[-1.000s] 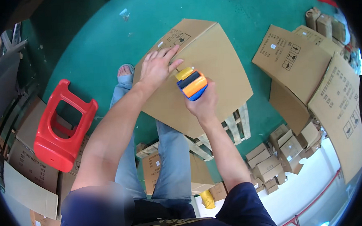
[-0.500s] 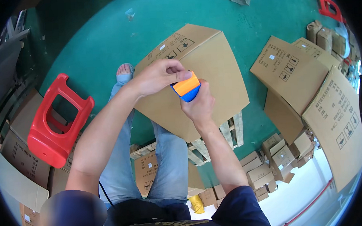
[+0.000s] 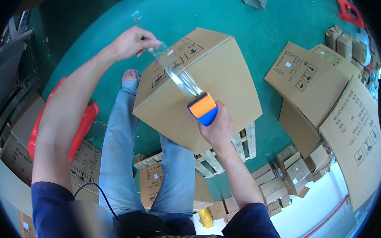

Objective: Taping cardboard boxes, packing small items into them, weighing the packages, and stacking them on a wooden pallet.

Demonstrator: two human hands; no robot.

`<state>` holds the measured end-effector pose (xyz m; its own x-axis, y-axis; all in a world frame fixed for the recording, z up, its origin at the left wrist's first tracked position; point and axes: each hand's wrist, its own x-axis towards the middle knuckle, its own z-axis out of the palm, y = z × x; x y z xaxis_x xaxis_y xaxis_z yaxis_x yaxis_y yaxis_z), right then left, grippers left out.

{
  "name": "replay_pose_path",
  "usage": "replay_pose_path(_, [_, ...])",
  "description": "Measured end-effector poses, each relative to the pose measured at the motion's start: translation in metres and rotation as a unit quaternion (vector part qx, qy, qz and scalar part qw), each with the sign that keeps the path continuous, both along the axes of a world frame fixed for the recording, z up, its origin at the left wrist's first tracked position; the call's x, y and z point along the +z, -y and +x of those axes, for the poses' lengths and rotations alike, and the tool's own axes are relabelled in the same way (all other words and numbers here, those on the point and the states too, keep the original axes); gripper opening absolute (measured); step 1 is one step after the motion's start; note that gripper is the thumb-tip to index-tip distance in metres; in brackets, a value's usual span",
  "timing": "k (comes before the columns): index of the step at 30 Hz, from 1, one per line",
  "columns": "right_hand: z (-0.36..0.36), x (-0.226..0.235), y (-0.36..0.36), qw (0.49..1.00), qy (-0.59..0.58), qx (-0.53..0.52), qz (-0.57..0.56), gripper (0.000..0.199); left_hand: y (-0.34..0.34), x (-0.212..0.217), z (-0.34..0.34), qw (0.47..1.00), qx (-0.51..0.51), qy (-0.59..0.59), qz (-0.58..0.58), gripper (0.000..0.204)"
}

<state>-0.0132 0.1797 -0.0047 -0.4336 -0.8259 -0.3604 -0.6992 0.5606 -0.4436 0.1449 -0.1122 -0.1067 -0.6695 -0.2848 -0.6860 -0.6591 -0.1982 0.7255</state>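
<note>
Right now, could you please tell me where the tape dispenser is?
The tape dispenser is near the head view's centre, in the grip of the right hand, over the large carton.

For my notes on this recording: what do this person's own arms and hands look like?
The left hand and right hand are ungloved, with no watch visible. Both forearms are bare below the short, dark navy left sleeve and right sleeve. A thin black cable curves beside the left sleeve.

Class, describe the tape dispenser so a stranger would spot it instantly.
Find the large cardboard box in the middle. Over its plain face, the right hand grips the tape dispenser. Unlike the brown box, it is orange and blue, with clear tape stretched to the left hand.
</note>
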Motion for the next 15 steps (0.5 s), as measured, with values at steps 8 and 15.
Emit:
replay_pose_path(8, [-0.013,0.011,-0.034,0.997,-0.013,-0.007,0.073,0.053,0.002,-0.071,0.0,0.999,0.009,-0.014,0.052,0.026])
replay_pose_path(15, [-0.01,0.019,-0.038,0.998,-0.019,-0.006,0.055,0.053,0.004,-0.044,0.011,0.996,0.048,-0.023,0.066,0.028])
